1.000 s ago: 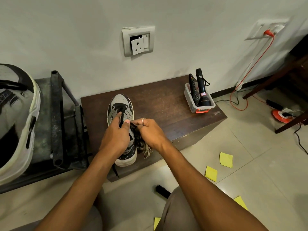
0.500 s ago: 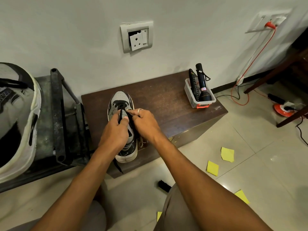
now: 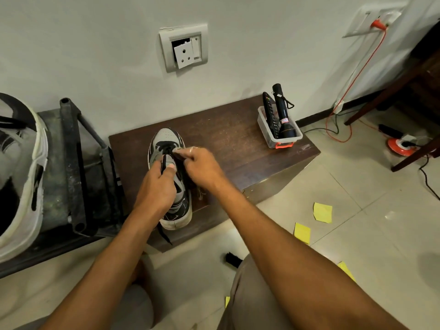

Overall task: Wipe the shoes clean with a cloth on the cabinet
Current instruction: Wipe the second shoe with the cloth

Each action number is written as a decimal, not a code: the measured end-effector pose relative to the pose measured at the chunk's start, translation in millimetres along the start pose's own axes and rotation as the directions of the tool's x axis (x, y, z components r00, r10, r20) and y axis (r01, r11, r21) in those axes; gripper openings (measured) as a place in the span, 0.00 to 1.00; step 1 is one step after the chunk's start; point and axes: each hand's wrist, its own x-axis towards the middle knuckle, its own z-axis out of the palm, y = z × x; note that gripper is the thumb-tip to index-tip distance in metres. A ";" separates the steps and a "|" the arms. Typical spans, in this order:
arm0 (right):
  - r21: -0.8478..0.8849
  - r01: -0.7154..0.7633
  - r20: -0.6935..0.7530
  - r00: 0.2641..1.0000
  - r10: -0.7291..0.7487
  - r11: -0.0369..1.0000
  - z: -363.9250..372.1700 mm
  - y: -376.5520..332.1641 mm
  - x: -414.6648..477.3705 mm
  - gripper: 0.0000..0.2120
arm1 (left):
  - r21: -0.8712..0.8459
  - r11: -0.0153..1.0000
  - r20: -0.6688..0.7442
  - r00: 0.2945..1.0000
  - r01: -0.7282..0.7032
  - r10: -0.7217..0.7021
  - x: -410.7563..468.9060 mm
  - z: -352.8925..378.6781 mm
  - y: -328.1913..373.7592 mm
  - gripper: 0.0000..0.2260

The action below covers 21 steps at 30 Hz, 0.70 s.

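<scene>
A grey, white and black sneaker [image 3: 166,136] stands on the dark brown cabinet [image 3: 228,136], toe toward the wall. My left hand [image 3: 154,186] lies over the shoe's middle and pinches a black lace between thumb and fingers. My right hand [image 3: 202,166] is just right of it, its fingers curled and pinching the lace near the top eyelets. A frayed bit of cloth [image 3: 202,193] peeks out under my right wrist beside the shoe; most of it is hidden. A lace end [image 3: 164,234] hangs over the cabinet's front edge.
A clear plastic bin [image 3: 271,134] with a torch [image 3: 284,115] and a remote stands at the cabinet's right end. A second large sneaker [image 3: 21,177] rests on a dark metal rack [image 3: 71,163] at left. Yellow notes [image 3: 322,211], a brush [image 3: 232,258] and cables lie on the tiled floor.
Both hands have moved up the shoe toward the toe, my right hand reaching further forward along the laces. The cloth is now mostly covered by my right wrist.
</scene>
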 end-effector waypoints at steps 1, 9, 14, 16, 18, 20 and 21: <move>-0.047 0.031 0.012 0.999 -0.030 0.998 9.4 0.7 0.2 0.22 | -0.003 1.000 -0.006 1.000 -0.003 0.003 0.1 -0.1 1.2 0.18; 0.193 -0.139 0.184 0.977 0.104 0.971 -8.8 18.4 -29.4 0.20 | -0.033 0.999 -0.041 0.999 0.010 -0.011 2.7 2.0 -6.2 0.22; 0.222 -0.177 0.128 0.980 0.151 0.959 -20.4 24.5 -26.2 0.20 | -0.059 0.998 -0.033 0.999 0.009 -0.011 2.7 1.8 -6.9 0.23; 0.258 -0.138 -0.004 0.990 0.144 0.956 -13.1 17.5 -23.9 0.19 | -0.070 0.998 -0.021 1.000 0.005 -0.007 3.4 2.1 -6.9 0.20; 0.227 -0.076 -0.011 0.997 0.081 0.971 2.1 6.8 -26.6 0.20 | -0.071 0.997 -0.027 1.000 -0.015 0.013 3.1 2.1 -6.4 0.18; 0.189 -0.035 0.015 0.999 0.033 0.981 13.0 2.1 -29.8 0.21 | -0.070 0.997 -0.041 0.999 -0.024 0.021 4.7 1.7 -6.6 0.18; 0.204 -0.049 0.029 0.999 0.044 0.978 12.9 2.0 -30.9 0.20 | -0.069 0.997 -0.047 0.999 -0.024 0.020 5.5 1.2 -6.7 0.18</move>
